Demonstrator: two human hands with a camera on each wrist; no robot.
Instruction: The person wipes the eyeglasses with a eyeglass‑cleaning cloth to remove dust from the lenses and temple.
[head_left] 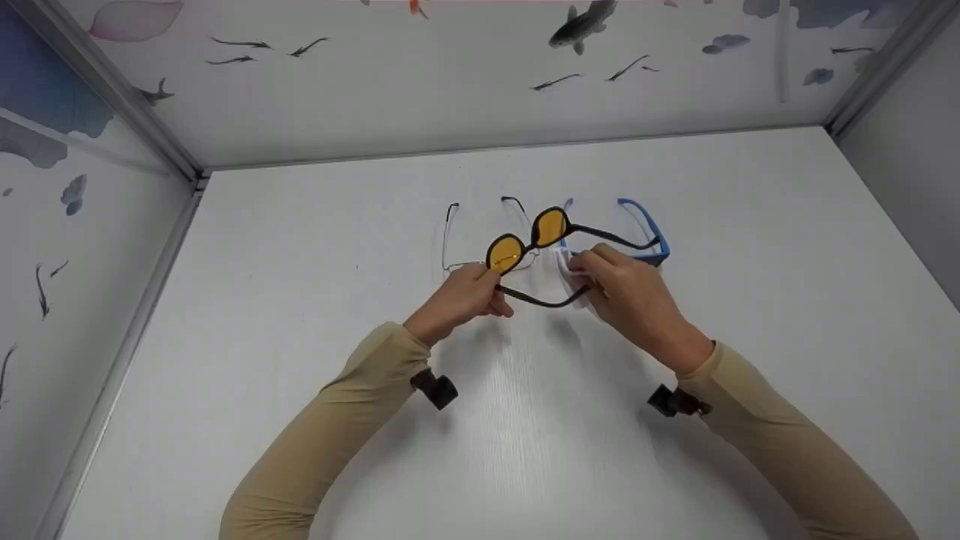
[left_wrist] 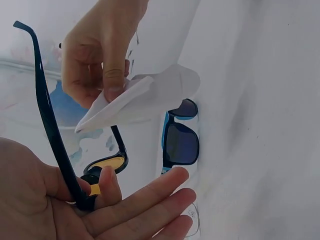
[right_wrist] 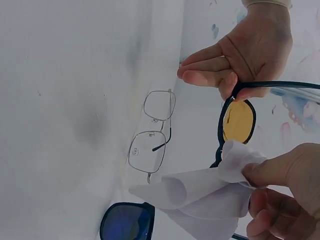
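Yellow-lensed, black-framed glasses (head_left: 550, 227) sit at one o'clock from the left hand (head_left: 469, 291), pinched by thumb and forefinger. The right hand (head_left: 630, 291) pinches a white cloth (right_wrist: 205, 200) at its nine o'clock, near blue-framed sunglasses (left_wrist: 182, 144).

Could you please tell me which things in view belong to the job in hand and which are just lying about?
Seemingly in the job:
yellow glasses, held in the left hand
cloth, held in the right hand

Apparently just lying about:
wire glasses, on the table, not held
blue glasses, also on the table, not held
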